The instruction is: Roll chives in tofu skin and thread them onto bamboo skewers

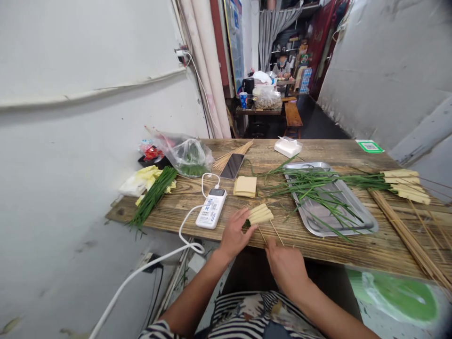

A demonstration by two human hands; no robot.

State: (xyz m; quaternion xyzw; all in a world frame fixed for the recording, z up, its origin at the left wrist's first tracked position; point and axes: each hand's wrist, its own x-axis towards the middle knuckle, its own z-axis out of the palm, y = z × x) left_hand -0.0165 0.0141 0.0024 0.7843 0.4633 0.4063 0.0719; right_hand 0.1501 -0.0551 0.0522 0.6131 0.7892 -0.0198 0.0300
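Centrally, at the near edge of the wooden table point(318, 153), pale rolls point(261, 214) are clasped by the left hand point(236, 235), likely for steadiness; skewers point(277, 232) are pinched by the right hand point(287, 264).

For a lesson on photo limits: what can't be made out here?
All in the head view:
How the right hand grips the thin sticks: mostly hidden by the hand's back.
Fine print on the white power bank: too small.
Near ends of the stick bundle: cut off by the right edge.
Far end of the white cable: cut off by the bottom edge.
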